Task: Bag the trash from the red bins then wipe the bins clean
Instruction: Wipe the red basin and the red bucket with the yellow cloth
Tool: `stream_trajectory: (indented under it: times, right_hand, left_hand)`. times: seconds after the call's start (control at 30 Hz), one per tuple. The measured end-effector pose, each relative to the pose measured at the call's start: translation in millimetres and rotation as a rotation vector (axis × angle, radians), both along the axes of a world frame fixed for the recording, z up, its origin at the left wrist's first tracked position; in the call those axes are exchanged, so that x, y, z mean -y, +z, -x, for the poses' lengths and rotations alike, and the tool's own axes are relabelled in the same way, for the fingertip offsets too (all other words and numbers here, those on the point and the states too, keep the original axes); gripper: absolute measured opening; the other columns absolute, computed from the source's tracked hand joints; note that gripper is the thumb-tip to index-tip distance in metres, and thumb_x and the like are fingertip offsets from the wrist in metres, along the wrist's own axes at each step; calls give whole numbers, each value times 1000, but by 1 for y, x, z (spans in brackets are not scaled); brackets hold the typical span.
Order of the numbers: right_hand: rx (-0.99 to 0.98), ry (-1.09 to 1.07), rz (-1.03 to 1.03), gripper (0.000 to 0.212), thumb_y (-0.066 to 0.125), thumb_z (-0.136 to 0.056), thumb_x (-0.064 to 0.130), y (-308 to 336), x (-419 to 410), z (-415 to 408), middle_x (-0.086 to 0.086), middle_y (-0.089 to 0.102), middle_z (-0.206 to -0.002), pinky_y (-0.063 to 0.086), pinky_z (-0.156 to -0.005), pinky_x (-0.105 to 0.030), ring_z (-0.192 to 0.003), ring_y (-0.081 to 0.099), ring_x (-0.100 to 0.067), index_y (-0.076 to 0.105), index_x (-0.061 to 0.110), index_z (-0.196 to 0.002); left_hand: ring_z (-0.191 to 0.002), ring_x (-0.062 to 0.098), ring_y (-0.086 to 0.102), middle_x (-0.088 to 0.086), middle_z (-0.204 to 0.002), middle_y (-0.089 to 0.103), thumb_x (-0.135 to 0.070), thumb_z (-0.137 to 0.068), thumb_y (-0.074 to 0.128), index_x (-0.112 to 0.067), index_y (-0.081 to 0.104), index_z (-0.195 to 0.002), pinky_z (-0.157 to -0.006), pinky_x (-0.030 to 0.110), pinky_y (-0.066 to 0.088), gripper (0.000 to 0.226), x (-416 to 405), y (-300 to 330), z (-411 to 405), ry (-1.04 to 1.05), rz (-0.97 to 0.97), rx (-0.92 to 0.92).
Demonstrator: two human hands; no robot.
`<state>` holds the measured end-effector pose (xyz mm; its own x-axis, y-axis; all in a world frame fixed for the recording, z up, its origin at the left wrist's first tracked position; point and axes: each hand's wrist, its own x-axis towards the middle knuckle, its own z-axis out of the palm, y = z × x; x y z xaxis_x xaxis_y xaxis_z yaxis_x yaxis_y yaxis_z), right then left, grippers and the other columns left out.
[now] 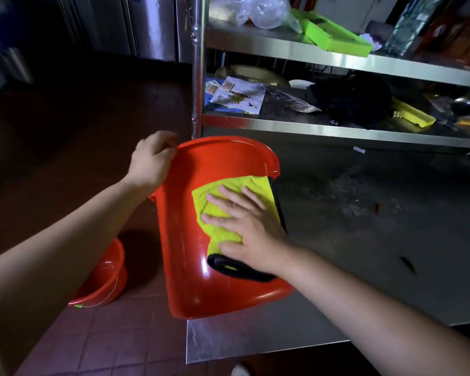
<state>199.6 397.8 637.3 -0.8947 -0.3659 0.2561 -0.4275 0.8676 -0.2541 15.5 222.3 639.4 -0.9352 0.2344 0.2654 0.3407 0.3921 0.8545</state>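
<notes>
A red bin (185, 240) rests tilted on the corner of a steel table, its outer wall facing me. My left hand (151, 161) grips its far rim at the upper left. My right hand (244, 226) lies flat with spread fingers on a yellow-green cloth (228, 194) with a black edge, pressed against the bin's side. A second red bin (103, 278) stands on the tiled floor at the lower left, partly hidden behind my left forearm.
The steel table (364, 226) stretches right, stained and with small debris. Above it, steel shelves (337, 128) hold papers, a dark cloth, green trays (334, 36) and plastic bags. A shelf post (197, 77) rises just behind the bin. Steel cabinets stand at the back left.
</notes>
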Motion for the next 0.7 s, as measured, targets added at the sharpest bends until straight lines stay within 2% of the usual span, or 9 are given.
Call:
stream_trajectory:
  times: [0.07, 0.17, 0.23, 0.3, 0.4, 0.5, 0.57, 0.63, 0.7]
  right_hand:
    - [-20, 24, -37, 52, 60, -77, 37, -1, 5, -13, 7, 35, -150, 6, -119, -41, -145, 16, -12, 57, 33, -128]
    - [-40, 30, -71, 51, 61, -76, 37, -1, 7, -21, 7, 39, -148, 9, -118, -43, -144, 19, -13, 59, 32, -127]
    - [-32, 53, -67, 51, 60, -75, 37, -3, 5, -25, 8, 40, -147, 10, -118, -44, -144, 19, -12, 59, 32, -126]
    - [-14, 89, -51, 50, 59, -75, 36, -5, 2, -25, 9, 42, -146, 11, -118, -44, -144, 20, -10, 61, 32, -124]
    - [-17, 131, -21, 45, 63, -75, 35, -4, -5, -12, 9, 46, -143, 12, -118, -42, -142, 26, -10, 63, 32, -121]
    - [-39, 88, 11, 45, 66, -74, 31, 2, -15, 19, 7, 48, -142, 15, -117, -42, -140, 30, -12, 65, 29, -119]
    - [-52, -3, 63, 44, 63, -75, 28, 9, -27, 47, 3, 48, -142, 17, -116, -42, -139, 32, -15, 65, 26, -119]
    - [-34, -87, 149, 41, 63, -80, 21, 17, -39, 74, 0, 47, -143, 19, -116, -43, -138, 33, -19, 65, 22, -121]
    - [-11, -121, 201, 39, 64, -83, 15, 22, -46, 93, -1, 47, -143, 23, -114, -43, -138, 34, -19, 64, 20, -121]
  left_hand:
    - [-109, 23, 56, 5, -115, 64, -33, -85, 45, -17, 61, -115, -97, 38, 43, 38, -19, 15, -6, -152, 165, -93]
    - [-111, 25, 56, 6, -115, 64, -39, -95, 44, -21, 59, -115, -97, 41, 42, 31, -39, 21, -6, -215, 299, -100]
    - [-107, 24, 58, 9, -112, 65, -37, -96, 46, -19, 60, -113, -95, 36, 42, 28, -42, 18, -1, -229, 242, -3]
    - [-111, 23, 56, 11, -116, 63, -36, -96, 46, -18, 59, -116, -97, 34, 40, 29, -41, 10, 4, -235, 205, 74]
    - [-119, 20, 51, 7, -125, 60, -34, -97, 46, -21, 58, -121, -101, 28, 36, 30, -40, 1, 12, -235, 180, 88]
    - [-109, 9, 48, -1, -114, 57, -38, -96, 47, -16, 58, -119, -92, 18, 30, 34, -39, -3, 18, -192, 171, 101]
    - [-115, 9, 46, -2, -118, 57, -40, -95, 46, -14, 57, -122, -96, 18, 29, 38, -41, -6, 20, -179, 178, 99]
    - [-128, 19, 44, 6, -132, 55, -43, -95, 45, -15, 56, -124, -104, 26, 29, 42, -42, -7, 23, -165, 199, 105]
    - [-131, 25, 42, 8, -136, 53, -46, -95, 43, -19, 55, -126, -108, 32, 30, 43, -42, -6, 24, -145, 207, 136]
